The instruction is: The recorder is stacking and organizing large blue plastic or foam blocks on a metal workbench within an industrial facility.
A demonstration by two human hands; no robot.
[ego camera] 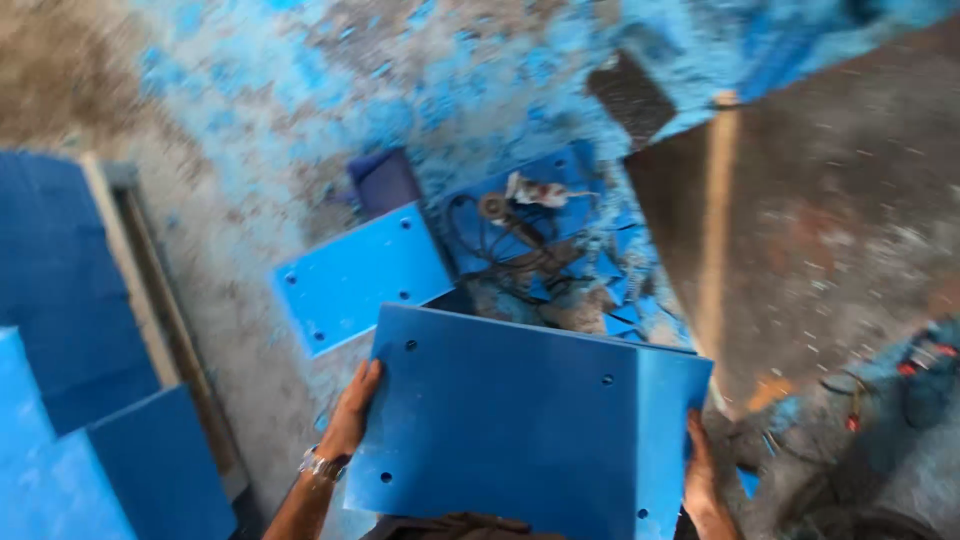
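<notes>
The person holds a large blue plastic panel (520, 430) flat and roughly level in front of the body, low in the head view, with small round holes drilled near its corners and edges. The left hand (352, 410) grips the panel's left edge, fingers curled closed around it with the thumb side on top; a metal wristwatch (322, 465) sits on that wrist. The right hand (698, 470) clasps the panel's right edge, fingers wrapped shut against the side face; only part of this hand shows. Beyond the held panel, a second, smaller blue panel (360, 275), also drilled at its corners, lies tilted on the floor (230, 170), which is concrete and heavily dusted with blue shavings. Just behind that panel a dark blue block (385, 180) stands partly hidden. To its right a heap of blue offcuts (560, 260) lies with a dark coiled cable and a crumpled rag on top; the details there are blurred. At the left edge, a stack of blue sheets (70, 360) rests beside a pale wooden strip (120, 250). On the right, a large dark grey board (830, 230) lies at a slant, with a light wooden batten (715, 220) along its left side. A red-and-dark tool (920, 370) sits at the far right, too blurred to identify.
</notes>
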